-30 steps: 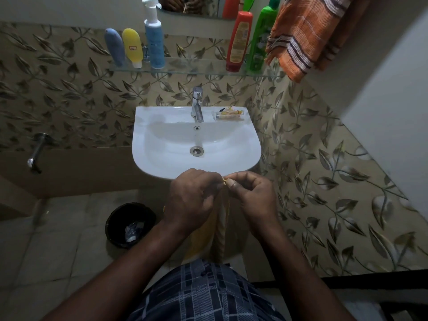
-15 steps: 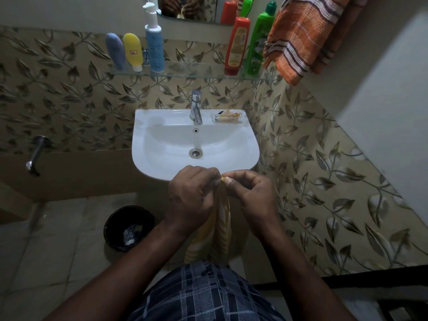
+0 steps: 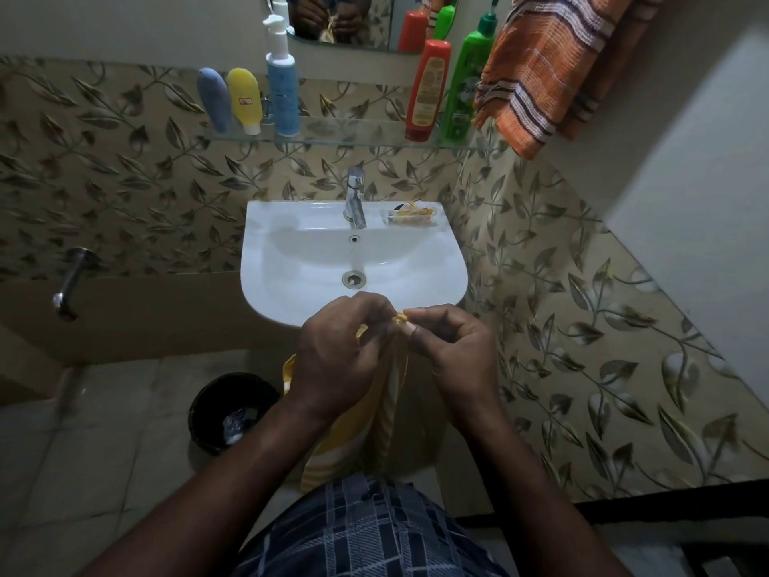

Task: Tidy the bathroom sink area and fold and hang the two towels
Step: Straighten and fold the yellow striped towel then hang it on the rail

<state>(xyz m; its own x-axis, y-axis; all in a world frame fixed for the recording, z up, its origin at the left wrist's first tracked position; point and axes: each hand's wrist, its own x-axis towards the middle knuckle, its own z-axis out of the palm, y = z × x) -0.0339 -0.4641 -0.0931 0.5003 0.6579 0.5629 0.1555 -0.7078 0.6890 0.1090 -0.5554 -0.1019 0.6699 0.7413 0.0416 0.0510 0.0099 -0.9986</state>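
- Yellow striped cloth, the yellow towel [image 3: 353, 435], hangs from our two hands at lower centre of the frame, just in front of the sink [image 3: 291, 301] rim.
- Our left hand [image 3: 337, 347] is closed on the towel's top edge, and our right hand [image 3: 453, 347] pinches the same edge between thumb and forefinger; the two grips nearly touch.
- Compared with a second ago, our hands sit a little closer together and the cloth hangs narrower, gathered lengthwise. We judge that the corners are being matched, so the fold is under way but not finished.
- The orange towel [image 3: 549, 68] already hangs at upper right, beside the bottles on the glass shelf [image 3: 353, 137].
- A small wrapper [image 3: 412, 214] lies on the sink's back ledge, right of the tap [image 3: 355, 197]; tidying there looks undone.
- Open room lies to the left, above the floor and the black bin [image 3: 233, 410]. The patterned wall at right stands close, so the towel's hem is best kept off the sink edge and wall.
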